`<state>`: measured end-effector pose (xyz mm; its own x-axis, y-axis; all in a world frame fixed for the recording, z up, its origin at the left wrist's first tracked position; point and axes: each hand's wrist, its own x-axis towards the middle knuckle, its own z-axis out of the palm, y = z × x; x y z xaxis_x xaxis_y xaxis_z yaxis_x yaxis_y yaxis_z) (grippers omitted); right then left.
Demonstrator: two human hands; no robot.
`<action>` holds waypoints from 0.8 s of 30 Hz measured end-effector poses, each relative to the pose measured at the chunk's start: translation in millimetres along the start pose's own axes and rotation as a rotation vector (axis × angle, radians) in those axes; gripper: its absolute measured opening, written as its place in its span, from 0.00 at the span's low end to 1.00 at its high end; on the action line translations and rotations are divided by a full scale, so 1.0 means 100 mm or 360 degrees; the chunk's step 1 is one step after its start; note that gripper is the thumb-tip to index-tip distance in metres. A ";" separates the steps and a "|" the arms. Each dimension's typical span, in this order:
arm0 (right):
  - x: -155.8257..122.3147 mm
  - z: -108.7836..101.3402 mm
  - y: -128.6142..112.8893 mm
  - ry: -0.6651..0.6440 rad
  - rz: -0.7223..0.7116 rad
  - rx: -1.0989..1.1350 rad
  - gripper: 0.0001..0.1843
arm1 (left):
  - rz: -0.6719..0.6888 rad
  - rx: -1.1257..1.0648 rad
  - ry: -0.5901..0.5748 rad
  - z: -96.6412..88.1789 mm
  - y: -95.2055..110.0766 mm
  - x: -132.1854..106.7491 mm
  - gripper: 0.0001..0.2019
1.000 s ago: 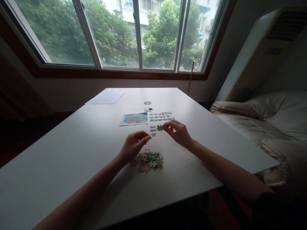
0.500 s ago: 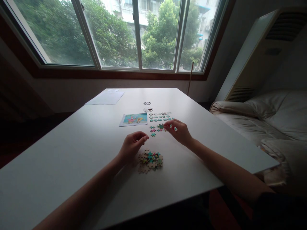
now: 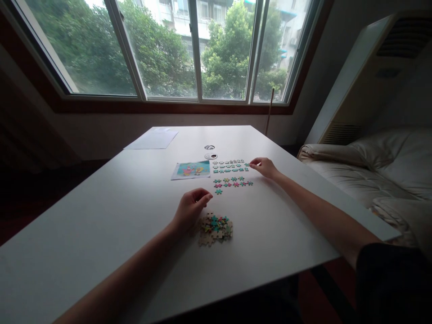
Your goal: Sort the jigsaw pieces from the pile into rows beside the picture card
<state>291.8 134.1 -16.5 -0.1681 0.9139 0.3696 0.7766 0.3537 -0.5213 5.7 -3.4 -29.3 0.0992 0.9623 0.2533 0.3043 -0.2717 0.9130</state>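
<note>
At the right end of the upper rows of jigsaw pieces [image 3: 231, 170], my right hand [image 3: 265, 168] pinches a small teal jigsaw piece [image 3: 247, 164] close to the tabletop. My left hand [image 3: 191, 207] is curled, thumb against fingers, above the table; whatever it holds, if anything, is hidden. Just in front of that hand lies a heap of loose jigsaw pieces [image 3: 216, 229], some showing tan backs and others coloured faces. More pieces with pink and green [image 3: 236, 184] lie in lower rows. A cartoon picture sheet [image 3: 191, 170] rests left of the rows.
Two round black-and-white items [image 3: 211, 156] lie beyond the rows on the white table [image 3: 118, 216]. White paper [image 3: 153, 138] is at the far left corner. A sofa [image 3: 378, 166] stands at the right, with a window [image 3: 168, 54] behind the table.
My right hand has moved right and farther away, from over the lower rows to the end of the upper ones. My left hand keeps its curled pose near the heap.
</note>
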 end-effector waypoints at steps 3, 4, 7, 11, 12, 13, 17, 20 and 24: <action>0.13 0.08 0.16 -0.0079 0.0065 -0.0032 0.10 | 0.0007 0.0005 -0.0004 0.00 -0.01 0.00 0.09; 0.17 0.11 0.20 -0.0091 0.0092 -0.0043 0.11 | 0.0013 0.0004 -0.0005 0.00 -0.01 -0.01 0.09; 0.28 0.18 0.29 -0.0107 0.0166 -0.0080 0.13 | 0.0015 0.0002 -0.0004 0.00 -0.01 -0.01 0.09; 0.40 0.24 0.33 -0.0169 0.0200 -0.0140 0.12 | -0.0012 0.0004 0.0004 0.01 -0.02 0.00 0.10; 0.43 0.25 0.33 -0.0193 0.0197 -0.0154 0.11 | -0.0013 0.0000 0.0004 0.01 -0.02 0.00 0.09; 0.45 0.26 0.32 -0.0216 0.0193 -0.0166 0.11 | -0.0014 -0.0003 0.0004 0.01 -0.03 0.00 0.09; 0.50 0.28 0.30 -0.0262 0.0175 -0.0216 0.11 | -0.0011 -0.0012 -0.0006 0.01 -0.05 0.00 0.09; 0.50 0.28 0.29 -0.0269 0.0166 -0.0250 0.12 | -0.0013 -0.0014 -0.0001 0.00 -0.05 0.00 0.09; 0.48 0.23 0.29 -0.0322 0.0128 -0.0259 0.12 | -0.0017 -0.0006 -0.0001 0.01 -0.02 0.00 0.10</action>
<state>292.5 193.1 -31.5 -0.2071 0.9648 0.1623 0.8770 0.2566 -0.4061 5.9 -3.0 -31.6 0.0967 0.9651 0.2433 0.3021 -0.2613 0.9168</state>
